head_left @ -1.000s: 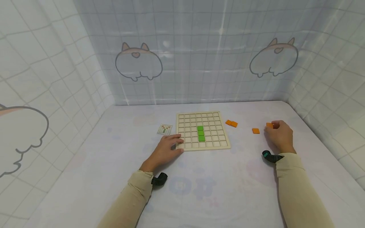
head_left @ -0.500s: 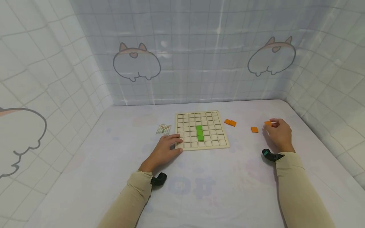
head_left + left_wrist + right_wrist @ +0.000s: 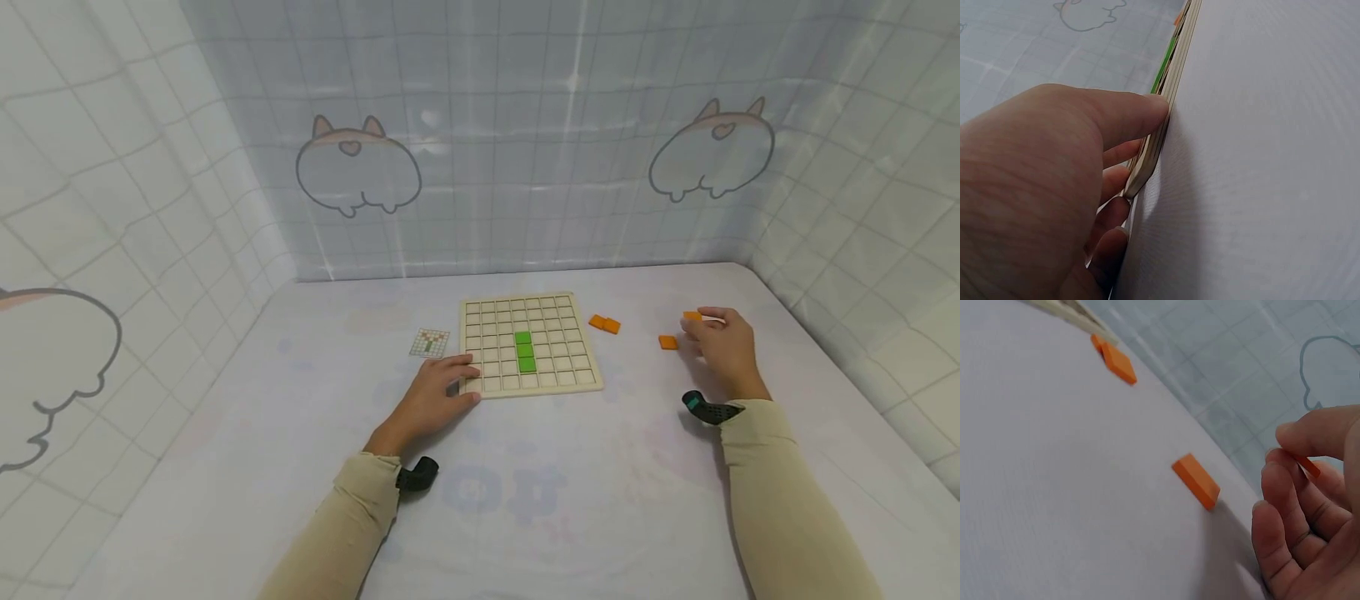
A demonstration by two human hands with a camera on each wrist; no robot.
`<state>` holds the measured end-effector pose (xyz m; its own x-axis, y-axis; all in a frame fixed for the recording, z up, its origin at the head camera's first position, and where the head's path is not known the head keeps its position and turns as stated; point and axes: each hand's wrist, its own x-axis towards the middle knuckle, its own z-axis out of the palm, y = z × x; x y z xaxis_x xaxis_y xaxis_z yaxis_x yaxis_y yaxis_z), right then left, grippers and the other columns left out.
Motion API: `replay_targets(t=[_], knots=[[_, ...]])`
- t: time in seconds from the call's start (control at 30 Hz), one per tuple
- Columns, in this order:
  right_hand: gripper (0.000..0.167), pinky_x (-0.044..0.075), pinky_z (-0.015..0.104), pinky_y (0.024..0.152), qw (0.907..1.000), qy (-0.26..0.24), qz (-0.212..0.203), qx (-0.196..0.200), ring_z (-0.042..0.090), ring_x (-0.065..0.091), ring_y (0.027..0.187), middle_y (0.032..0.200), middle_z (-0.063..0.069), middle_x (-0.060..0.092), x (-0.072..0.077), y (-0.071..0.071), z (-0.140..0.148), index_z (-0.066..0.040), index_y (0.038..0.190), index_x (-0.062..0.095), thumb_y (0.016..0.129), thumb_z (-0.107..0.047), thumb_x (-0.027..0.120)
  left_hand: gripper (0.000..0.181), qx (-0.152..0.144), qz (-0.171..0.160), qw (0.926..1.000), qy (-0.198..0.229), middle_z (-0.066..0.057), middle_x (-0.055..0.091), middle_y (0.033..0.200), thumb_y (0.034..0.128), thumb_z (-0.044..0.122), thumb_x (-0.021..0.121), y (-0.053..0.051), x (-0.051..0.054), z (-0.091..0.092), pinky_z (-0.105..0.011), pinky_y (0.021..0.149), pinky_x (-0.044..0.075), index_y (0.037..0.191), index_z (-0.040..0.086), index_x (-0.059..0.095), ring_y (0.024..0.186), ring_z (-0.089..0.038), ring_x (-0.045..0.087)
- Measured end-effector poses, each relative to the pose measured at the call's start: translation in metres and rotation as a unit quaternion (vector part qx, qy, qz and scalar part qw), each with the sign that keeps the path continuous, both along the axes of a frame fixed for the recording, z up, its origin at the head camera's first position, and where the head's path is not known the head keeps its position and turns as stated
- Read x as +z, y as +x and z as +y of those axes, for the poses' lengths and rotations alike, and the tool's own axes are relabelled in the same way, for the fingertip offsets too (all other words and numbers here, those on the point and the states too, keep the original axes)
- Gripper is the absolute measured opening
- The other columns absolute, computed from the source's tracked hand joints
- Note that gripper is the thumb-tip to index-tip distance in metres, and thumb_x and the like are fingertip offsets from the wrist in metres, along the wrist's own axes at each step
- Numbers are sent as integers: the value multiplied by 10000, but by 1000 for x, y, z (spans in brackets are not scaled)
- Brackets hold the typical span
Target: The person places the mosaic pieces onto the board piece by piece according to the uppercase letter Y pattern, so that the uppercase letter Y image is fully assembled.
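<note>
While pinching an orange tile (image 3: pixel 692 316) between thumb and fingers of the right hand (image 3: pixel 723 348), had the grid board (image 3: pixel 566 337) well off to the left, past a loose tile (image 3: pixel 668 342) near that hand and an orange pair (image 3: pixel 604 324) just beside the board. Rested the nearer left hand (image 3: pixel 433 398), loosely spread, on the board's front left corner, touching its edges with thumb and fingers.

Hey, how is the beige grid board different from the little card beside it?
Size: the board is much larger than the card.
Colors: the board bears three green tiles in a column and no orange, while the card's pattern shows both green and orange.
Contact: the left hand rests on the board's near left corner, while neither hand holds the card.
Both have a grid and lie on the table.
</note>
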<state>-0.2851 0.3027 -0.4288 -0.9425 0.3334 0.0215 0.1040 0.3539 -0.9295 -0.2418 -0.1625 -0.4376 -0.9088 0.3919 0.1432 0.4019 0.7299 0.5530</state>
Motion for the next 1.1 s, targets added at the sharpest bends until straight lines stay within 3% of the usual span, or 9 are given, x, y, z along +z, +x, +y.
replay_targets(t=[0.1, 0.2, 0.33, 0.53, 0.8, 1.1], knots=[[468, 528, 182, 677, 9952, -981, -39, -32, 96, 644, 804, 994, -71, 666, 2, -1, -3, -161, 1282, 489, 936, -383, 712, 419, -4, 28, 10000, -13, -9, 465, 1527, 935, 293, 716, 0, 0, -1, -504, 1092, 328, 1320, 138, 664, 1400, -312, 351], [376, 534, 187, 695, 9840, -1778, -96, -72, 123, 626, 859, 957, -93, 674, 3, -3, -8, -219, 1188, 482, 929, -317, 737, 418, -20, 58, 10000, -21, -10, 468, 1524, 934, 293, 714, 0, 0, -1, -501, 1096, 324, 1319, 138, 664, 1407, -310, 348], [409, 536, 184, 740, 9748, -2224, -167, -38, 170, 606, 965, 1023, -40, 656, 6, -3, -15, -206, 1196, 457, 923, -302, 746, 418, -33, 52, 10000, -24, -11, 470, 1523, 935, 296, 712, -1, -1, -1, -494, 1090, 329, 1318, 138, 665, 1402, -304, 355], [397, 539, 174, 729, 9762, -2166, -62, 59, 166, 636, 950, 987, -48, 657, 9, -5, -27, -183, 1200, 439, 938, -251, 730, 419, -29, 109, 9999, -37, -10, 470, 1523, 933, 302, 714, -2, -2, -1, -496, 1082, 336, 1319, 144, 665, 1381, -298, 375], [549, 546, 187, 724, 9883, -1505, -58, 256, 119, 636, 880, 1067, -1, 637, 8, -8, -38, -79, 1407, 417, 966, -256, 693, 417, -103, 158, 9998, -23, -28, 474, 1520, 935, 294, 715, -2, -1, -1, -494, 1082, 333, 1316, 128, 666, 1387, -311, 373], [526, 539, 201, 793, 9926, -1050, -236, 570, 143, 664, 964, 1154, 52, 655, 7, -10, -50, -96, 1382, 462, 971, -343, 679, 413, -68, 88, 9999, 17, -22, 468, 1525, 938, 293, 710, -1, -1, -2, -495, 1085, 330, 1316, 130, 665, 1390, -309, 367]])
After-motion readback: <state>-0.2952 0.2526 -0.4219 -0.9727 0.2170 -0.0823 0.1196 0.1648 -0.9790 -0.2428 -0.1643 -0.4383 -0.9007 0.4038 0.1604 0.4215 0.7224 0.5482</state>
